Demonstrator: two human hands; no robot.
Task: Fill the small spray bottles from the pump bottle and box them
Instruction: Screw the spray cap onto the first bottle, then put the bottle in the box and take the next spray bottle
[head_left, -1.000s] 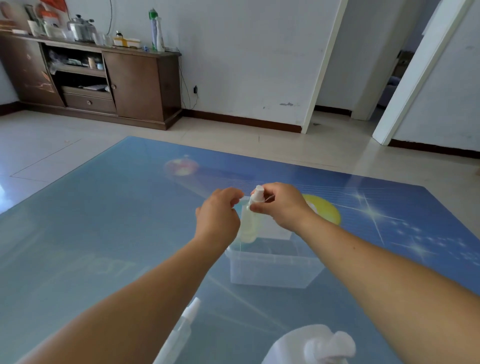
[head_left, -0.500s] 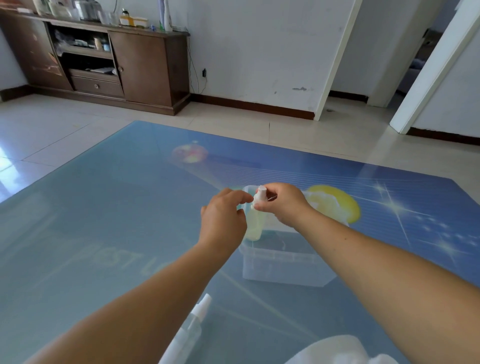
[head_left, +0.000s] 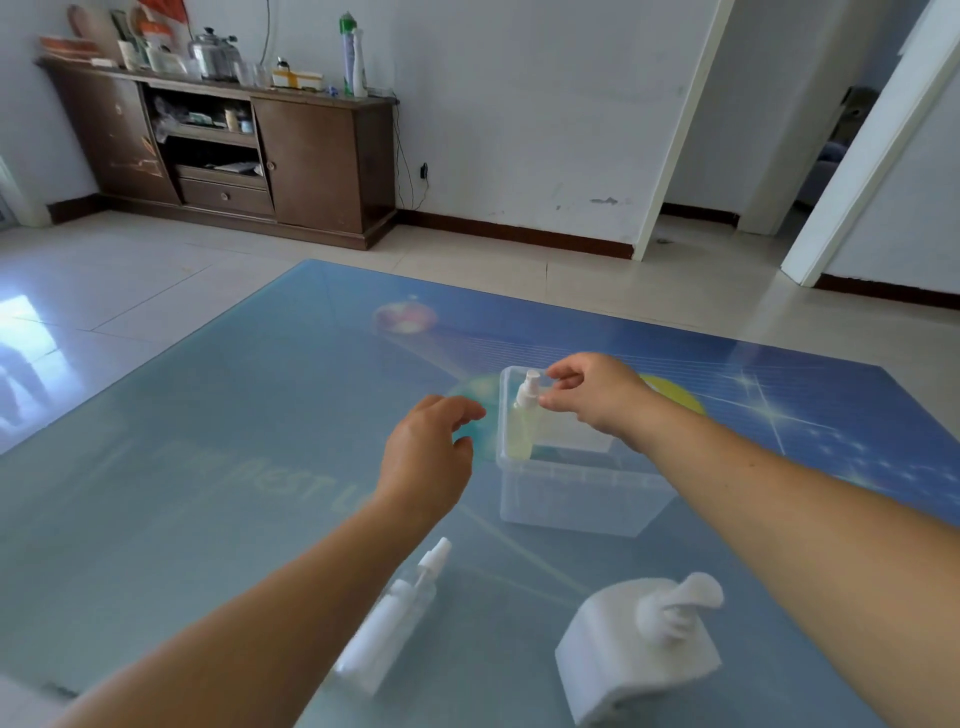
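- A glass table (head_left: 218, 467) with a blue printed top fills the lower frame.
- A dark wooden cabinet (head_left: 311, 161) stands against the white wall at upper left.
- A metal pot (head_left: 214, 52) and a green-capped bottle (head_left: 347, 52) stand on the cabinet.
- A doorway (head_left: 831, 135) opens at upper right.

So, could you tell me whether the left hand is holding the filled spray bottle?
No, the left hand hangs free beside the clear box, while the right hand pinches the filled spray bottle.
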